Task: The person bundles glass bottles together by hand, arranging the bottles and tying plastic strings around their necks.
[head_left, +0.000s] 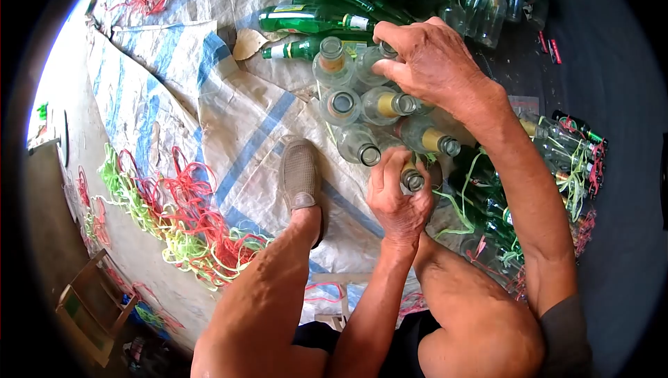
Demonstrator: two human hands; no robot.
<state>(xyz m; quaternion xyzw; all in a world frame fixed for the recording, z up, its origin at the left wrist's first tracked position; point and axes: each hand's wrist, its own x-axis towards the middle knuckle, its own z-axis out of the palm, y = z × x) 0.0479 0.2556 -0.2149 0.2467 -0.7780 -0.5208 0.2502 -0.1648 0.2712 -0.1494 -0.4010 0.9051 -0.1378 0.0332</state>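
From the head camera we see a bunch of clear bottles (342, 103) standing upright or slightly tilted on a striped sheet (236, 124). At the bunch's near edge, our left hand (394, 200) has its fingers curled about the neck of one bottle (412, 181). At its far right edge, our right hand (433, 59) pinches the top of another bottle (387, 50) between thumb and fingers. Beyond the bunch lie green bottles (306, 19); left of it sit a shoe (300, 173) and, farther out, tangled red and green string (182, 214). More bottles (567, 143) lie to its right.
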